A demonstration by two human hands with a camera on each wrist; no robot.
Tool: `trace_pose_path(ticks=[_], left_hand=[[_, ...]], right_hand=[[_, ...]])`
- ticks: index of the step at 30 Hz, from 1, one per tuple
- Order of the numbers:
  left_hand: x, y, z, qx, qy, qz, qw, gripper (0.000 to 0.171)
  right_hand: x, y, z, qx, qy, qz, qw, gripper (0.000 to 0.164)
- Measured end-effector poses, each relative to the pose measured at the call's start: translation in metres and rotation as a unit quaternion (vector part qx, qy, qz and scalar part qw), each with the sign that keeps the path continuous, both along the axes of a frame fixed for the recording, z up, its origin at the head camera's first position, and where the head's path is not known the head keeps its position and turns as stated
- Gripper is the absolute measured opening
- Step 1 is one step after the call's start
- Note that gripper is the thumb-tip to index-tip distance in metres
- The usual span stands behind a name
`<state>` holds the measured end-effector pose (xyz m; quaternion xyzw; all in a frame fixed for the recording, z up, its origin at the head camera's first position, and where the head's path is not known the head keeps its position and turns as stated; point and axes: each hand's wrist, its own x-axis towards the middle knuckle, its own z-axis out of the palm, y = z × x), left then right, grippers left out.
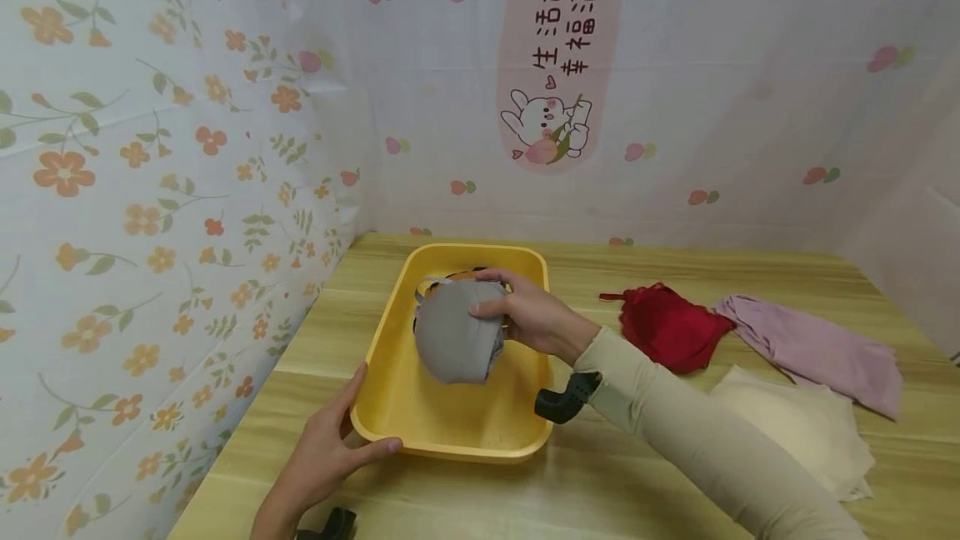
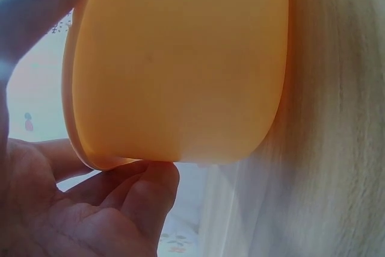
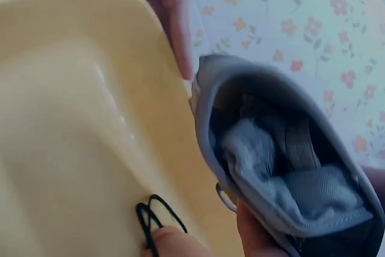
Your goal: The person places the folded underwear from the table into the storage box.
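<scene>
In the head view, my right hand (image 1: 528,311) pinches a folded grey bra (image 1: 453,336) by its right side, thumb on the outer cup. The bra is over the yellow plastic basin (image 1: 450,423). In the right wrist view the cup hollow (image 3: 289,167) faces the camera, with grey straps and bands tucked inside. My left hand (image 1: 326,448) grips the basin's near left corner, thumb over the front rim and fingers along the side. The left wrist view shows its fingers (image 2: 147,200) against the basin wall (image 2: 180,76). Behind the bra, an orange-and-black item (image 1: 457,275) is mostly hidden.
To the right on the wooden table (image 1: 600,490) lie a red lace garment (image 1: 671,330), a folded mauve garment (image 1: 817,348) and a cream garment (image 1: 795,427). A floral sheet (image 1: 165,215) hangs at the left; a printed curtain (image 1: 427,98) stands behind. Thin black straps (image 3: 144,215) show inside the basin.
</scene>
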<state>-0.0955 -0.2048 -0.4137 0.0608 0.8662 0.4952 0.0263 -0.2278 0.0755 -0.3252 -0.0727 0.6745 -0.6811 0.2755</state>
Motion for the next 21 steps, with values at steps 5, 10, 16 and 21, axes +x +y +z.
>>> trace_pose_path(ticks=[5,10,16,21], left_hand=[[0.001,0.001,0.001,-0.001,-0.003,0.002,1.0,0.107],[0.001,0.001,0.001,0.006,-0.009,0.003,0.9999,0.108],[0.001,0.0,-0.003,0.014,-0.006,0.01,0.9998,0.108],[0.0,0.0,-0.001,0.014,-0.006,0.005,0.9999,0.108]], right_hand=[[-0.018,-0.013,0.001,-0.03,-0.011,-0.05,0.998,0.075],[-0.039,-0.026,-0.006,-0.064,-0.024,-0.099,0.993,0.069],[-0.057,-0.033,-0.019,-0.104,-0.053,-0.156,0.981,0.072],[-0.064,-0.034,-0.027,-0.126,-0.062,-0.18,0.974,0.068]])
